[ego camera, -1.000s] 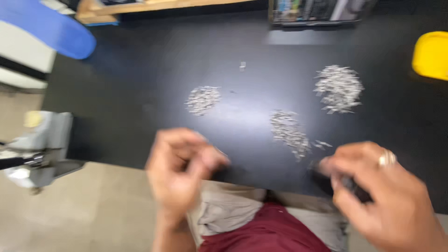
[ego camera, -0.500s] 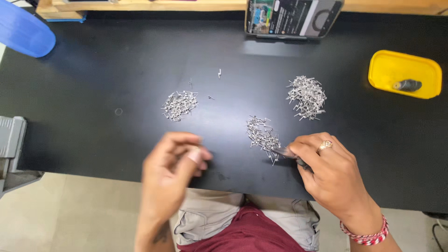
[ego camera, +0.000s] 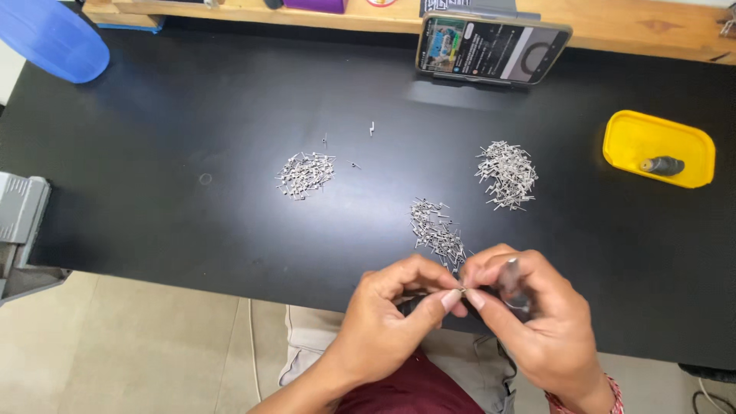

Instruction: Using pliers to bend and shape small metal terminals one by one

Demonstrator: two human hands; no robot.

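Low centre of the frame: both hands meet at the table (ego camera: 153,230) edge. The left hand (ego camera: 391,322) pinches a tiny metal pin (ego camera: 462,291) between thumb and forefinger; the right hand (ego camera: 529,318) curls around a slim dark tool (ego camera: 510,277), fingertips pressed to the same pin. Looks like a fitting step, pin to tool; it calls for steady alignment. Pin piles (ego camera: 437,234) lie just above.
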